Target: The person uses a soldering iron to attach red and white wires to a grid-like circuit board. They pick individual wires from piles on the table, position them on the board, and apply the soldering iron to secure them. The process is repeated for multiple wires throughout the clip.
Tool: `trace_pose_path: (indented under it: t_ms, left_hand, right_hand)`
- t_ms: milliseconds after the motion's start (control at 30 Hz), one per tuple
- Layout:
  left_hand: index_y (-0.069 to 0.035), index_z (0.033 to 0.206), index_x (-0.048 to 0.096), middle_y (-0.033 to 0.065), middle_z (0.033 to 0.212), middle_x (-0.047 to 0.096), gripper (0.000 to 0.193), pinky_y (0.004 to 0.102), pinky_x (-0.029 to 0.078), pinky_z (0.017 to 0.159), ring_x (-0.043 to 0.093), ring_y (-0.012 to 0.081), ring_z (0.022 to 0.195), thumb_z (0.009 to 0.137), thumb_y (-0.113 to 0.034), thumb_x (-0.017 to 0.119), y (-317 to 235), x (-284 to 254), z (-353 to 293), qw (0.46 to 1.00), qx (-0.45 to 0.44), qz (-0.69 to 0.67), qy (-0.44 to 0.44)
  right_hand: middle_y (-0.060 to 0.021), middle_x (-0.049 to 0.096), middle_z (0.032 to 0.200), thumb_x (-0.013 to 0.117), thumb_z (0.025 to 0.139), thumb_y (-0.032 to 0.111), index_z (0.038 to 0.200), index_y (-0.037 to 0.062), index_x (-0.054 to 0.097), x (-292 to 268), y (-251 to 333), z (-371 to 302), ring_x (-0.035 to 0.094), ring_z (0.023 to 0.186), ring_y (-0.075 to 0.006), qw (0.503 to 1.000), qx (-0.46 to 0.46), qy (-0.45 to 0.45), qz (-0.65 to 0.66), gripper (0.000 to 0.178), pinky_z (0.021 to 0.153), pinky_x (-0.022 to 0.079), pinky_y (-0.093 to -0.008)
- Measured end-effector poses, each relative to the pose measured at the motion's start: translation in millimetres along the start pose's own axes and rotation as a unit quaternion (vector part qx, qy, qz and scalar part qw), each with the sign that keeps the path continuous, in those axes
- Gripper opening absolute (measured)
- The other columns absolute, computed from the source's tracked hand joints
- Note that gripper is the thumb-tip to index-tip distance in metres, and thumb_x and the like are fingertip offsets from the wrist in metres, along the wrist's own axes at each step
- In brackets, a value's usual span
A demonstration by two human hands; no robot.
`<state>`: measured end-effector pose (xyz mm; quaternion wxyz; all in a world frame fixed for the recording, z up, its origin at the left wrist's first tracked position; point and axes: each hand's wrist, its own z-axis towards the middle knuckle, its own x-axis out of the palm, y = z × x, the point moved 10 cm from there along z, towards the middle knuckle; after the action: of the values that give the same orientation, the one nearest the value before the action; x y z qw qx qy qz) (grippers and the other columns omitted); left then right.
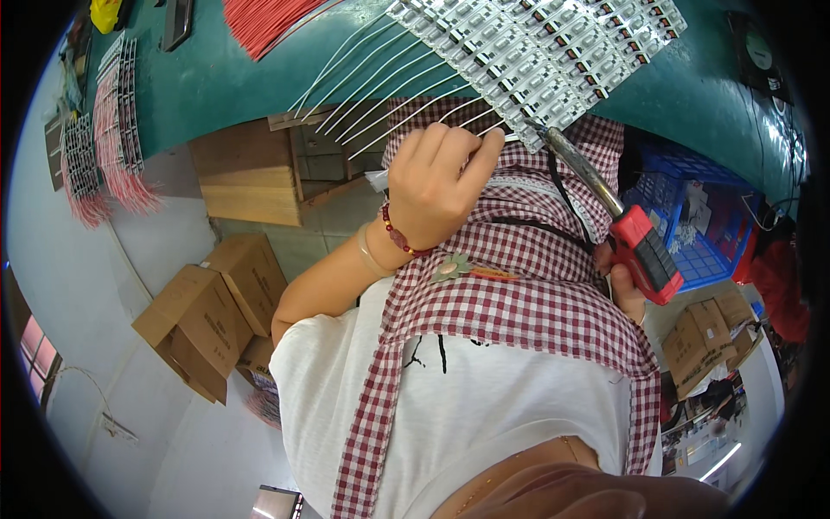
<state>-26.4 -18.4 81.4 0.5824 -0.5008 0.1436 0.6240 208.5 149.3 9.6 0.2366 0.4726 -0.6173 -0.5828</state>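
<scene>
A panel of small white circuit boards (553, 60) lies on the table, its near corner jutting over the front edge. White wires (372, 78) run out from its left edge in a spaced row. My left hand (441, 177) is closed in a pinch by that near corner, with a thin white wire (493, 128) at its fingertips. My right hand (624, 285), partly hidden, grips the red and black handle of a soldering iron (647, 255). The iron's metal barrel slants up to the left, and its tip reaches the panel's near corner, close to my left fingertips.
Red wires (264, 22) lie in a bundle on the green table (216, 86). Finished-looking strips with pink wires (119, 112) hang at the far left. Below are cardboard boxes (194, 324), a wooden drawer unit (242, 177) and a blue plastic crate (692, 255). A black device (759, 54) stands at right.
</scene>
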Motion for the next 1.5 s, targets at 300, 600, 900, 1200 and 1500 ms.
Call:
trace_pose_path:
  t_ms: [300, 600, 900, 1200, 1500]
  left_hand:
    - [-0.004, 0.098, 0.073, 0.0028, 0.074, 0.053, 0.033, 0.0299, 0.040, 0.054, 0.053, 0.0183, 0.064, 0.066, 0.000, 0.067, -2.2, 7.3, -3.2, 1.000, -0.001, -0.011, -0.008]
    - [-0.004, 0.098, 0.072, 0.0030, 0.073, 0.051, 0.030, 0.0303, 0.041, 0.054, 0.053, 0.0186, 0.063, 0.068, 0.001, 0.069, -1.1, 11.0, -3.6, 1.000, -0.010, 0.001, 0.002]
    - [-0.005, 0.095, 0.072, 0.0028, 0.072, 0.050, 0.026, 0.0307, 0.041, 0.054, 0.053, 0.0185, 0.063, 0.070, 0.001, 0.071, 0.0, 13.1, -3.3, 1.000, -0.017, 0.007, 0.002]
    - [-0.005, 0.096, 0.071, 0.0031, 0.072, 0.050, 0.027, 0.0312, 0.041, 0.054, 0.053, 0.0191, 0.063, 0.070, 0.002, 0.072, 0.9, 12.0, -3.1, 1.000, -0.021, 0.005, 0.003]
    - [-0.004, 0.095, 0.071, 0.0036, 0.073, 0.051, 0.027, 0.0315, 0.041, 0.054, 0.053, 0.0193, 0.063, 0.069, 0.002, 0.072, 1.8, 11.4, -2.8, 1.000, -0.029, 0.004, 0.000]
  right_hand:
    - [-0.0058, 0.060, 0.071, 0.072, 0.083, 0.031, 0.084, 0.0030, 0.066, 5.7, 5.9, 1.4, 0.059, 0.061, -0.0210, 0.999, -0.007, 0.009, -0.034, 0.029, 0.056, 0.045, -0.0317]
    - [-0.0090, 0.064, 0.079, 0.070, 0.083, 0.026, 0.084, 0.0034, 0.067, 5.4, 5.0, -1.1, 0.061, 0.061, -0.0242, 0.990, -0.063, 0.018, -0.129, 0.023, 0.054, 0.045, -0.0336]
    - [-0.0052, 0.061, 0.066, 0.071, 0.081, 0.024, 0.080, 0.0037, 0.067, 7.0, 11.8, 5.5, 0.060, 0.058, -0.0212, 0.997, -0.042, 0.016, -0.056, 0.021, 0.054, 0.045, -0.0316]
    - [-0.0068, 0.063, 0.073, 0.071, 0.080, 0.020, 0.085, 0.0050, 0.067, 9.9, 12.4, 1.0, 0.061, 0.060, -0.0231, 0.970, -0.113, -0.003, -0.214, 0.016, 0.052, 0.046, -0.0324]
    - [-0.0051, 0.062, 0.071, 0.072, 0.084, 0.026, 0.085, 0.0045, 0.068, 1.9, 12.5, 1.3, 0.060, 0.062, -0.0213, 0.994, -0.049, 0.006, -0.096, 0.022, 0.056, 0.046, -0.0325]
